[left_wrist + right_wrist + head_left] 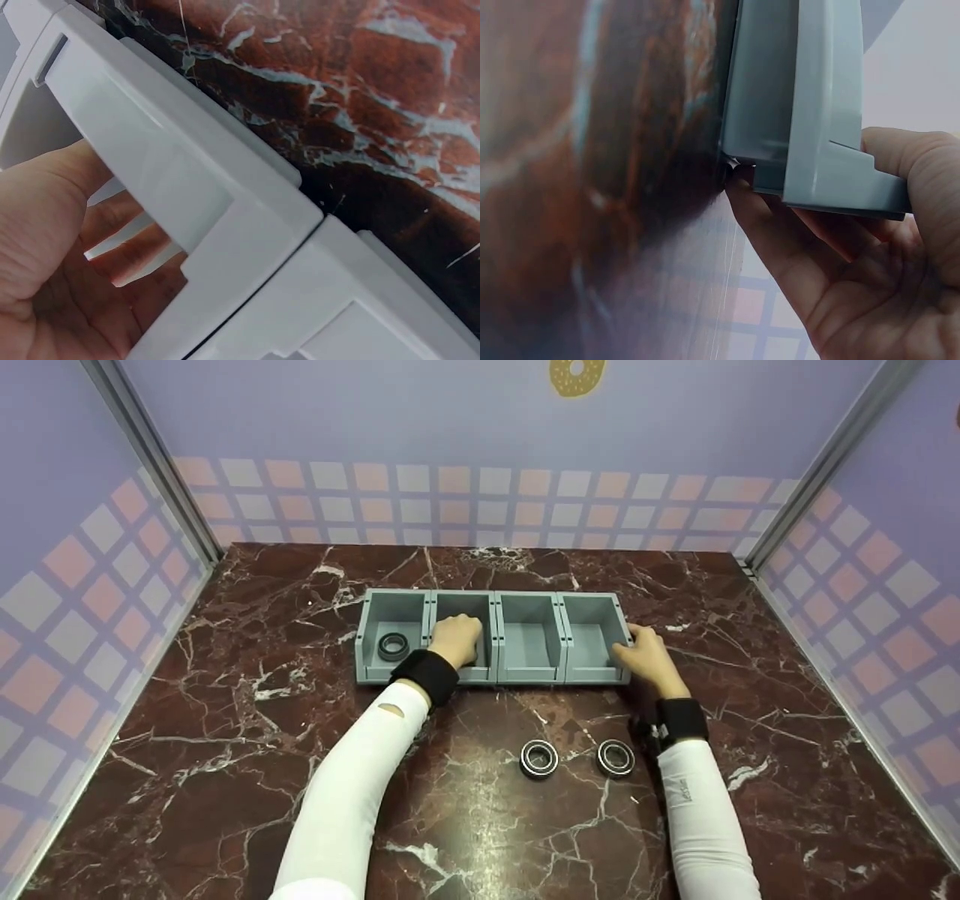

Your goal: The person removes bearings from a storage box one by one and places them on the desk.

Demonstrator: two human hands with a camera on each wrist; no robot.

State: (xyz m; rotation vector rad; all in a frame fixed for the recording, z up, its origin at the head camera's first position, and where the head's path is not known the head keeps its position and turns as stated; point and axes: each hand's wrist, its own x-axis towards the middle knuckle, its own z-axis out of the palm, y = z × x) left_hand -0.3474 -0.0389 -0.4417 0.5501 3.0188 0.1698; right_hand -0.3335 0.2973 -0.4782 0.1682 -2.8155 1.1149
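Observation:
A row of several joined grey bins (527, 676) stands on the marbled table. My left hand (456, 639) reaches down into the second bin from the left, knuckles up. In the left wrist view its fingers (124, 244) and thumb disappear behind a bin wall (150, 127), so I cannot tell whether they hold anything. At the right end of the row, my right hand (646, 654) grips the outer bin's side wall (829, 112), the thumb on one side and the fingers (780, 247) on the other. A bearing (393, 646) lies in the leftmost bin.
Two more bearings, one to the left (539, 759) and one to the right (616, 758), lie on the table (480, 832) in front of the bins. Patterned walls (495, 502) close in the table at the back and both sides.

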